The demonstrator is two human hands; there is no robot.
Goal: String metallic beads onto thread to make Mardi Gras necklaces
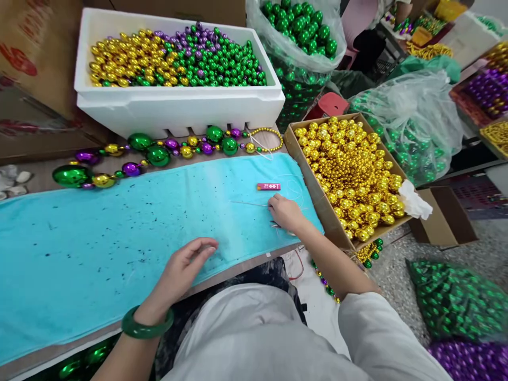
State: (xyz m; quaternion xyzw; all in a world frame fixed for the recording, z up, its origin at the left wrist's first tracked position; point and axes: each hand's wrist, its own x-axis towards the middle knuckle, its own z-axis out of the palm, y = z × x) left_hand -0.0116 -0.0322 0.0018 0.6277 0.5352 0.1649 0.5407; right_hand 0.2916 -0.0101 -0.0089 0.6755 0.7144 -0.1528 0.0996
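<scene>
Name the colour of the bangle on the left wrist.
Dark green, seen best in the head view.

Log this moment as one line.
right hand: fingers at thin needle | left hand: empty, above turquoise cloth | lighter: beyond right hand

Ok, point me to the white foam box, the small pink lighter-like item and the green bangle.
White foam box (178,98): head view, on its front wall.
Small pink item (269,187): head view, middle of its body.
Green bangle (147,332): head view, front of its band.
</scene>
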